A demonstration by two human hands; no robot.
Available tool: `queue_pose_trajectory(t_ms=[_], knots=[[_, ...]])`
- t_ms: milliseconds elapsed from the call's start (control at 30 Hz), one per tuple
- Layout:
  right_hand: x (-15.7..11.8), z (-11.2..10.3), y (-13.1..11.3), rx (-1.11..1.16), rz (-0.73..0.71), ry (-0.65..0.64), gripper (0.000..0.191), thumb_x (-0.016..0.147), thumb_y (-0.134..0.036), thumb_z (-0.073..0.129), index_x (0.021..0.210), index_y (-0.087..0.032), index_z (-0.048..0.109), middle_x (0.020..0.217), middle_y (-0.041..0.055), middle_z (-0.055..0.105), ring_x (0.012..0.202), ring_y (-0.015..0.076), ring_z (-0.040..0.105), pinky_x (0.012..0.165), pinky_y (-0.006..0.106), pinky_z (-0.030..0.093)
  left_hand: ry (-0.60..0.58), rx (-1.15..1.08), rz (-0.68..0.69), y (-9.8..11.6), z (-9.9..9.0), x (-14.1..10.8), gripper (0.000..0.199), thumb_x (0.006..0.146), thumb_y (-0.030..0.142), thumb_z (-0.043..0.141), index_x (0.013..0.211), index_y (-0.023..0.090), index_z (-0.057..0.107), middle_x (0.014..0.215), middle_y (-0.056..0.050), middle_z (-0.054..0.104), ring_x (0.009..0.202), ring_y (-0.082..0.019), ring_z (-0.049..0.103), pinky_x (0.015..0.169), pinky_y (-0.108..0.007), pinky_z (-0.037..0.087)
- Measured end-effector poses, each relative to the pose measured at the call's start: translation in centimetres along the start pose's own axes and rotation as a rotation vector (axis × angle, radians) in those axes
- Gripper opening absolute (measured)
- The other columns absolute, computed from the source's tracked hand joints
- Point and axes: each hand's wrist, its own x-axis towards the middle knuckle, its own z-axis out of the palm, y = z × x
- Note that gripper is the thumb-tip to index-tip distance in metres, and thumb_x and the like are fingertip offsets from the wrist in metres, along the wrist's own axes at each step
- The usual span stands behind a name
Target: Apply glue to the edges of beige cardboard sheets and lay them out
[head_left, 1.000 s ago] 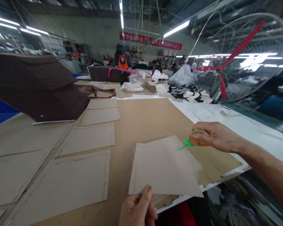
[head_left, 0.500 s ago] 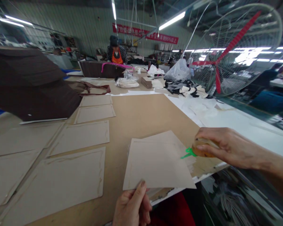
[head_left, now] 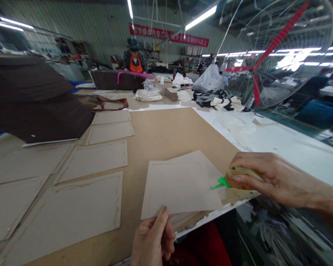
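My left hand (head_left: 154,236) pinches the near edge of a pale grey-beige sheet (head_left: 174,188), thumb on top. That sheet lies over other similar sheets, one of which sticks out at an angle behind it. Thin glue-like lines run along its far and left edges. In my right hand (head_left: 262,177) is an orange-brown squeeze bottle (head_left: 242,178), fingers wrapped round it. Its green nozzle (head_left: 220,183) points left, over the right side of the sheets. Several more sheets (head_left: 86,207) with streaked edges lie flat on the left.
A tall dark brown stack (head_left: 33,99) rises at the left. White fabric (head_left: 148,95), plastic bags (head_left: 209,79) and black and white cloth pieces (head_left: 224,101) lie at the far side. A large fan (head_left: 255,68) stands at right. A person (head_left: 135,61) is beyond the table.
The green nozzle has moved slightly left and down beside the sheet's right edge. The held sheet has shifted a little up and left with my left hand.
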Motion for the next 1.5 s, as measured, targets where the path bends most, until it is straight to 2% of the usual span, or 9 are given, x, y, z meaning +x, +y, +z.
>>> queue_pose_trajectory(t_ms=[300, 400, 533, 733, 867, 1067, 1233, 1367, 1500], knots=[[2.2, 1.0, 2.6, -0.104, 0.019, 0.138, 0.027, 0.096, -0.044, 0.043, 0.099, -0.021, 0.057, 0.095, 0.0020, 0.060, 0.087, 0.0194, 0.056, 0.075, 0.034, 0.042, 0.006, 0.082, 0.021, -0.2, -0.2, 0.2, 0.052, 0.071, 0.059, 0.068, 0.049, 0.014, 0.055, 0.040, 0.001, 0.046, 0.034, -0.005, 0.036, 0.036, -0.015, 0.024], [1.2, 0.7, 1.8, -0.080, 0.001, 0.099, 0.027, 0.097, -0.044, 0.042, 0.096, -0.021, 0.057, 0.091, 0.0017, 0.059, 0.084, 0.0188, 0.056, 0.073, 0.034, 0.041, 0.031, 0.057, 0.026, -0.2, 0.0, 0.1, 0.051, 0.071, 0.058, 0.069, 0.050, 0.014, 0.055, 0.042, 0.001, 0.047, 0.035, -0.005, 0.036, 0.036, -0.016, 0.024], [-1.6, 0.4, -0.3, 0.003, -0.047, 0.020, 0.022, 0.099, -0.038, 0.043, 0.093, -0.023, 0.058, 0.088, 0.0008, 0.058, 0.079, 0.0164, 0.055, 0.069, 0.032, 0.040, 0.044, 0.048, 0.039, 0.1, 0.3, -0.3, 0.048, 0.071, 0.054, 0.070, 0.049, 0.014, 0.054, 0.043, 0.002, 0.046, 0.036, -0.006, 0.038, 0.036, -0.016, 0.025], [-4.1, 1.0, -1.2, 0.053, -0.036, 0.015, 0.015, 0.098, -0.034, 0.047, 0.099, -0.026, 0.059, 0.093, 0.0006, 0.060, 0.083, 0.0170, 0.057, 0.068, 0.032, 0.043, 0.036, 0.089, 0.047, 0.5, 0.2, -0.7, 0.046, 0.076, 0.051, 0.065, 0.051, 0.015, 0.054, 0.043, 0.002, 0.046, 0.039, -0.007, 0.038, 0.040, -0.017, 0.028], [-4.0, 1.4, -0.6, 0.072, -0.036, 0.021, 0.015, 0.097, -0.033, 0.046, 0.099, -0.026, 0.059, 0.093, 0.0013, 0.060, 0.082, 0.0179, 0.058, 0.067, 0.032, 0.043, 0.033, 0.122, 0.060, 0.6, 0.2, -0.8, 0.046, 0.075, 0.051, 0.065, 0.049, 0.015, 0.054, 0.042, 0.002, 0.046, 0.039, -0.007, 0.039, 0.040, -0.018, 0.028], [-3.3, 1.4, -0.1, 0.015, -0.079, 0.113, 0.015, 0.097, -0.033, 0.046, 0.101, -0.025, 0.059, 0.093, 0.0020, 0.059, 0.082, 0.0176, 0.057, 0.068, 0.033, 0.042, 0.053, 0.131, 0.074, 0.5, 0.2, -0.6, 0.048, 0.075, 0.052, 0.065, 0.048, 0.015, 0.053, 0.042, 0.002, 0.046, 0.038, -0.007, 0.038, 0.040, -0.018, 0.027], [-4.2, 1.3, -1.0, 0.072, -0.067, 0.030, 0.014, 0.098, -0.031, 0.045, 0.098, -0.026, 0.058, 0.090, 0.0001, 0.058, 0.080, 0.0159, 0.056, 0.066, 0.031, 0.042, 0.057, 0.141, 0.082, 0.5, 0.4, -0.6, 0.047, 0.074, 0.052, 0.067, 0.048, 0.015, 0.054, 0.042, 0.001, 0.046, 0.038, -0.007, 0.038, 0.040, -0.018, 0.027], [-4.3, 1.5, -0.8, 0.055, -0.066, 0.117, 0.015, 0.098, -0.033, 0.045, 0.103, -0.026, 0.057, 0.095, 0.0012, 0.059, 0.084, 0.0162, 0.056, 0.070, 0.031, 0.043, 0.052, 0.133, 0.064, 0.4, 0.3, -0.6, 0.047, 0.074, 0.054, 0.066, 0.049, 0.015, 0.054, 0.041, 0.001, 0.046, 0.038, -0.007, 0.038, 0.040, -0.018, 0.027], [-4.4, 1.7, -0.7, 0.124, -0.050, 0.029, 0.015, 0.099, -0.033, 0.045, 0.100, -0.025, 0.057, 0.091, 0.0012, 0.058, 0.080, 0.0157, 0.055, 0.066, 0.031, 0.041, 0.041, 0.138, 0.070, 0.4, 0.3, -0.6, 0.049, 0.076, 0.054, 0.065, 0.048, 0.015, 0.053, 0.041, 0.002, 0.046, 0.038, -0.007, 0.037, 0.040, -0.018, 0.026]])
